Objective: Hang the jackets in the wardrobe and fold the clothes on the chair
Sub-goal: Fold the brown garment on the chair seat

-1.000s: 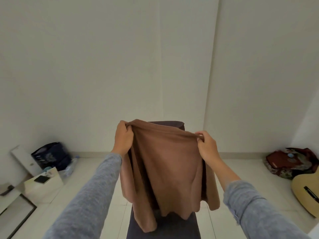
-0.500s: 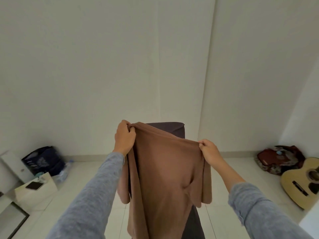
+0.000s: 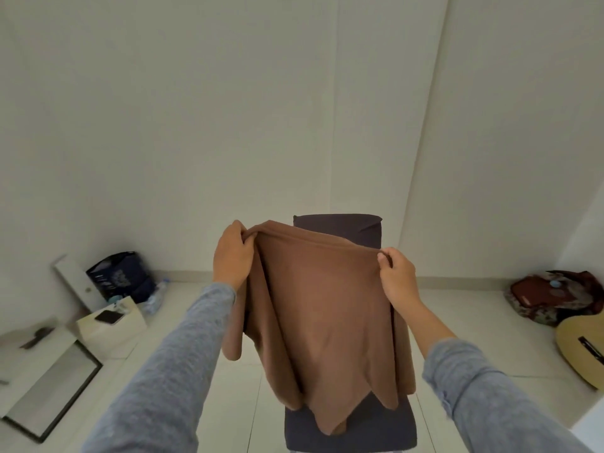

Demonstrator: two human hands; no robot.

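- The left hand [image 3: 232, 256] is gripping the left end of the brown garment's [image 3: 327, 305] top edge, with its fingers curling round a bunch of the cloth.
- The right hand [image 3: 397, 276] is pinching the right end of that same edge, thumb and fingers closing on a fold.
- The brown garment is hanging in the air between the two hands. Its top edge is stretching from one to the other, with the left end sitting a little higher.
- The body of the garment is draping down below both hands, and a loose flap is dangling under the left wrist.
- The garment is hanging on the near side of the dark-covered chair [image 3: 340, 223], hiding much of the backrest. Its pointed hem is hanging over the seat, and I cannot tell whether it touches.
- Grey sleeves [image 3: 170, 371] are covering both forearms.
- On the floor at far left, a dark blue bag [image 3: 119, 279] is leaning by the wall beside a plastic bottle [image 3: 157, 294].
- A phone [image 3: 109, 317] is lying on a white box [image 3: 111, 335].
- At right, a guitar [image 3: 578, 351] is lying near a red patterned bag [image 3: 555, 299].
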